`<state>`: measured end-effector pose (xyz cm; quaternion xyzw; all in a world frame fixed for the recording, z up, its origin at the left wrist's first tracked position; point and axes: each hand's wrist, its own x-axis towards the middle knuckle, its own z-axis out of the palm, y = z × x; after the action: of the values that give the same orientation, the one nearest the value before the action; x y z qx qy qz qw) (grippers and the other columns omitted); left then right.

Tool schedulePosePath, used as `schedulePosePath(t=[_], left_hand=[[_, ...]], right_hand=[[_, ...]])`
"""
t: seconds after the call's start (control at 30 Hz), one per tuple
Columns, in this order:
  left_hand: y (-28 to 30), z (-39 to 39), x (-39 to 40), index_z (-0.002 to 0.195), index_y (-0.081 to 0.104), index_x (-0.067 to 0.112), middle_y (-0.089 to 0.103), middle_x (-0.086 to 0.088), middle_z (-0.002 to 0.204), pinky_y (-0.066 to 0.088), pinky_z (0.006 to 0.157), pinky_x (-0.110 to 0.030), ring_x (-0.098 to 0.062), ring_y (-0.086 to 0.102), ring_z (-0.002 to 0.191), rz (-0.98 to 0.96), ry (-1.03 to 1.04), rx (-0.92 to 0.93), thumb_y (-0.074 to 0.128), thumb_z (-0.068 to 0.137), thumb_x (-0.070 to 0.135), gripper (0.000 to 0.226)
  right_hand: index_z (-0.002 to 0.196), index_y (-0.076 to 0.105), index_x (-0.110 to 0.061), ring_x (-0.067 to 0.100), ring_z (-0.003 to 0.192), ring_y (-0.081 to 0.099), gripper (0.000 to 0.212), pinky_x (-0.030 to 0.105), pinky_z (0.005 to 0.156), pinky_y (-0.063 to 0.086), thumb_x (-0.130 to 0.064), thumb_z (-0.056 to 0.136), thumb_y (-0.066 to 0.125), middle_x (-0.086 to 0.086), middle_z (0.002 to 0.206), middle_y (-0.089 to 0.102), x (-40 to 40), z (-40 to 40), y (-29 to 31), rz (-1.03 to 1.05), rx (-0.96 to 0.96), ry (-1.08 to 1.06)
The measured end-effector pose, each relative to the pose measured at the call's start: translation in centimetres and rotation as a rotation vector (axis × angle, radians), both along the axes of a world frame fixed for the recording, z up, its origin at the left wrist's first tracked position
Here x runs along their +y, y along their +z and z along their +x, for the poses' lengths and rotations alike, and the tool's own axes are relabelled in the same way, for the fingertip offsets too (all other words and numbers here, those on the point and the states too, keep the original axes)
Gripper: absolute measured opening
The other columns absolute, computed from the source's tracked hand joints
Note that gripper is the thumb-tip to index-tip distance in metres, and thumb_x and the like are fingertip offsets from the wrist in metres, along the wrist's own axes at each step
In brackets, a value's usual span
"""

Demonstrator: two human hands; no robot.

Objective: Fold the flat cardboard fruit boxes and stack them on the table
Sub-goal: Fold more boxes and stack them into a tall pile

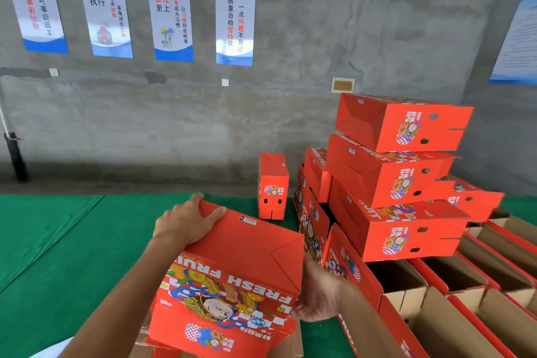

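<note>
Held box: a red printed cardboard fruit box (244, 259), folded into a block, smooth and glossy, with a cartoon figure and "FRESH FRUIT" on its near face and a small barcode label on its plain top panel. It sits low in the middle of the view, left of the stack, above the green table (58, 241).
Axis: its long side runs from near-left to far-right, tilted – the far-left corner is highest; the lettering reads upside down from here.
Left hand: the left hand (186, 222) lies over the far-left corner, fingers curled over the edge, thumb on the top panel.
Right hand: the right hand (316, 293) holds the near-right end, thumb on the printed face; its fingers are hidden behind the box.
Stack: right of the held box, three folded boxes piled askew – top (404, 122), middle (389, 174), bottom (406, 229) – with more red boxes leaning beside them, count unclear.
Lone box: one small upright box (272, 186) stands just left of the stack.
Open boxes: rows of brown-lined open boxes (465, 299) lie below the stack.
Table cover: green, felt-like cloth.
Wall: rough grey concrete (290, 38); four blue-and-white posters (234, 22) hang above the held box.
</note>
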<state>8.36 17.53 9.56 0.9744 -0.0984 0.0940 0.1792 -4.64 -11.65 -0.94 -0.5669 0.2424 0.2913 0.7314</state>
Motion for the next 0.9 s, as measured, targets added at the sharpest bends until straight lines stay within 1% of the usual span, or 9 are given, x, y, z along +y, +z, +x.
schedulePosePath(t=[0.17, 0.3, 0.37, 0.43, 0.5, 0.6, 0.67, 0.73, 0.9], left_hand=[[3.3, -1.3, 0.0, 0.143, 0.043, 0.035, 0.068, -0.01, 0.128, 0.05, 0.094, -0.047, -0.039, 0.064, 0.117, -0.101, -0.007, -0.094, 0.038, 0.076, 0.096, 0.091], [8.1, -2.8, -0.3, 0.132, 0.041, 0.04, 0.069, -0.017, 0.119, 0.05, 0.09, -0.05, -0.045, 0.065, 0.11, -0.278, 0.024, -0.307, 0.045, 0.077, 0.092, 0.076], [10.3, -3.5, -0.7, 0.132, 0.04, 0.043, 0.067, -0.012, 0.122, 0.049, 0.091, -0.052, -0.042, 0.063, 0.113, -0.457, -0.011, -0.42, 0.048, 0.081, 0.088, 0.069], [12.3, -4.1, -1.7, 0.14, 0.039, 0.044, 0.058, -0.008, 0.13, 0.044, 0.1, -0.052, -0.034, 0.053, 0.124, -0.645, -0.106, -0.543, 0.046, 0.087, 0.083, 0.066], [14.0, -4.7, -3.6, 0.151, 0.034, 0.045, 0.042, -0.011, 0.146, 0.032, 0.117, -0.049, -0.028, 0.038, 0.14, -0.811, -0.221, -0.601, 0.04, 0.094, 0.076, 0.065], [15.7, -5.8, -7.5, 0.16, 0.014, 0.047, -0.001, -0.001, 0.172, 0.003, 0.127, -0.036, -0.01, -0.004, 0.157, -0.977, -0.388, -0.508, 0.036, 0.099, 0.072, 0.07], [16.5, -7.7, -11.4, 0.161, 0.004, 0.047, -0.011, 0.012, 0.171, -0.002, 0.123, -0.027, 0.002, -0.015, 0.154, -1.046, -0.578, -0.418, 0.033, 0.101, 0.069, 0.07], [17.2, -9.7, -15.5, 0.162, -0.002, 0.043, -0.008, 0.015, 0.171, 0.003, 0.128, -0.036, 0.001, -0.009, 0.155, -1.111, -0.77, -0.334, 0.034, 0.103, 0.065, 0.073], [19.7, -10.8, -24.5, 0.164, -0.005, 0.024, -0.004, 0.003, 0.173, 0.012, 0.129, -0.043, -0.008, 0.001, 0.158, -1.053, -0.929, -0.331, 0.044, 0.109, 0.039, 0.075]], right_hand=[[0.098, 0.064, -0.009, 0.018, 0.086, 0.062, 0.102, 0.028, 0.078, 0.055, -0.09, 0.038, 0.081, 0.006, 0.09, 0.062, 1.5, -0.6, 0.8, 0.077, -0.182, -0.129], [0.108, 0.065, -0.018, 0.017, 0.079, 0.068, 0.088, 0.032, 0.068, 0.06, -0.097, 0.072, 0.049, 0.01, 0.083, 0.071, 1.3, -0.6, 6.7, -0.017, -0.448, -0.249], [0.118, 0.068, -0.033, 0.03, 0.092, 0.07, 0.079, 0.043, 0.076, 0.065, -0.096, 0.079, 0.041, 0.026, 0.102, 0.07, 1.1, -1.1, 10.9, -0.189, -0.672, -0.308], [0.135, 0.059, -0.045, 0.036, 0.089, 0.068, 0.072, 0.049, 0.076, 0.064, -0.091, 0.08, 0.049, 0.024, 0.101, 0.067, 0.8, -1.9, 14.7, -0.278, -0.932, -0.416], [0.141, 0.049, -0.05, 0.025, 0.066, 0.061, 0.078, 0.038, 0.062, 0.06, -0.089, 0.074, 0.06, 0.01, 0.084, 0.064, -0.3, -3.1, 18.1, -0.396, -1.137, -0.538], [0.135, 0.049, -0.057, 0.014, 0.061, 0.062, 0.057, 0.027, 0.059, 0.057, -0.072, 0.083, 0.067, 0.001, 0.083, 0.062, -1.1, -4.0, 22.2, -0.553, -1.356, -0.647], [0.136, 0.048, -0.057, 0.013, 0.068, 0.065, 0.057, 0.026, 0.064, 0.058, -0.06, 0.086, 0.074, 0.003, 0.094, 0.063, -1.8, -3.8, 24.4, -0.622, -1.426, -0.705], [0.136, 0.046, -0.057, 0.019, 0.079, 0.067, 0.062, 0.03, 0.073, 0.059, -0.055, 0.084, 0.08, -0.002, 0.098, 0.065, -3.1, -3.2, 26.1, -0.676, -1.45, -0.766], [0.142, 0.042, -0.047, 0.024, 0.081, 0.061, 0.065, 0.05, 0.089, 0.06, -0.044, 0.089, 0.079, 0.014, 0.101, 0.053, -9.7, -1.9, 30.3, -0.705, -1.381, -0.898]])
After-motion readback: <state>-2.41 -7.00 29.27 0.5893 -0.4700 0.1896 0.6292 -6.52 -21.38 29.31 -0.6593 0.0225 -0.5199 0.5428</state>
